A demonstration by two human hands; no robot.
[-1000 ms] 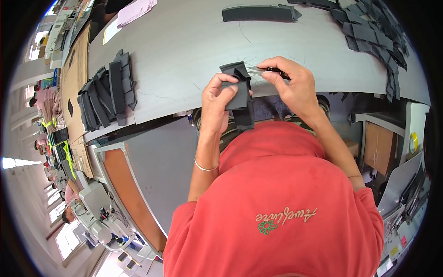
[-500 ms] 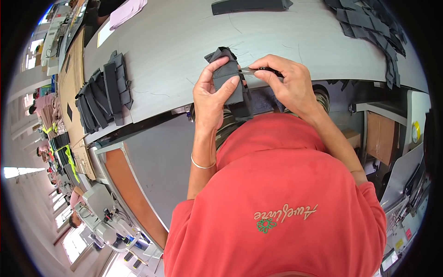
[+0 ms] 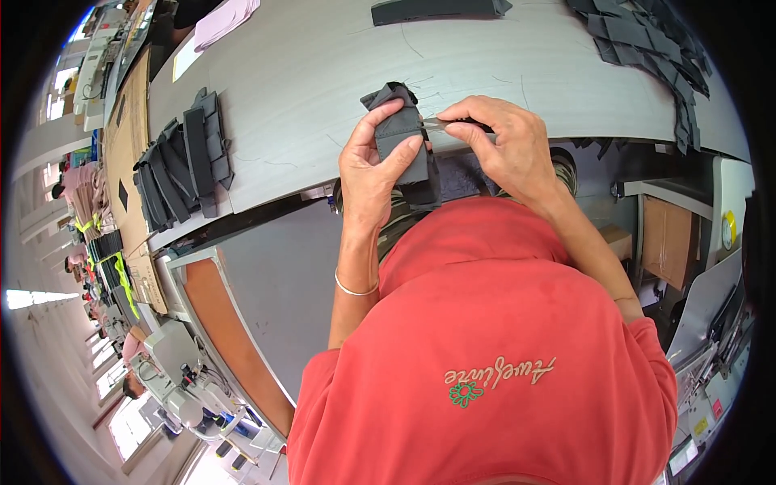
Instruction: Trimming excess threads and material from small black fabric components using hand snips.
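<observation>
My left hand (image 3: 373, 166) grips a folded dark grey fabric piece (image 3: 402, 121) at the table's front edge, thumb on top and fingers wrapped over its far side. The lower end of the piece hangs past the edge, towards my lap. From the right, my right hand (image 3: 511, 145) is closed round thread snips (image 3: 438, 124) with a dark handle. Their metal tip points left and meets the right edge of the fabric. Whether the blades are apart is too small to tell.
On the pale table (image 3: 291, 105), a stack of dark fabric strips (image 3: 182, 162) lies left and a larger pile (image 3: 647, 48) lies far right. One dark piece (image 3: 436, 10) and pink sheets (image 3: 225, 23) lie at the back. Loose threads are scattered about. A sewing machine (image 3: 174, 364) stands lower left.
The fabric in my left hand has shifted slightly, its hanging end a little higher. In my right hand, less of the snips' dark handle shows.
</observation>
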